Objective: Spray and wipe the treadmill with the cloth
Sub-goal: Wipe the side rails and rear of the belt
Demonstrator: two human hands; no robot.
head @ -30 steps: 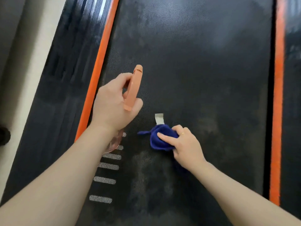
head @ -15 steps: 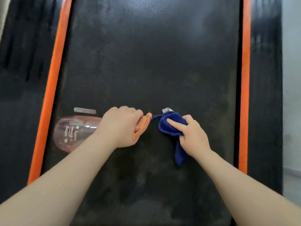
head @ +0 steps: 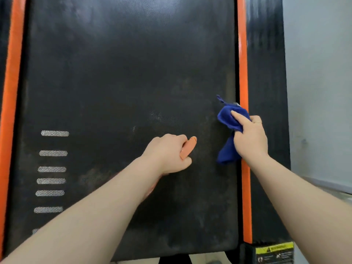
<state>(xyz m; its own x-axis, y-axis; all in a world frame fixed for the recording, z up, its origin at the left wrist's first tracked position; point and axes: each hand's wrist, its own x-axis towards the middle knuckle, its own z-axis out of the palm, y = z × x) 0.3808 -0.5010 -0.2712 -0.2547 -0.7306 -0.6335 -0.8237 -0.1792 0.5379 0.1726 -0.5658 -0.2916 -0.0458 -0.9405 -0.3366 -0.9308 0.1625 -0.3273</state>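
Treadmill (head: 123,73) belt textured, scuffed; right hand (head: 249,139) bunches soft blue cloth (head: 227,119); left hand (head: 168,154) grips orange sprayer (head: 188,147).

You're looking at a matt black, finely woven treadmill belt (head: 123,82), smudged grey in places; the soft blue cloth (head: 228,121) looks fleecy, the orange side strips (head: 242,63) smooth.
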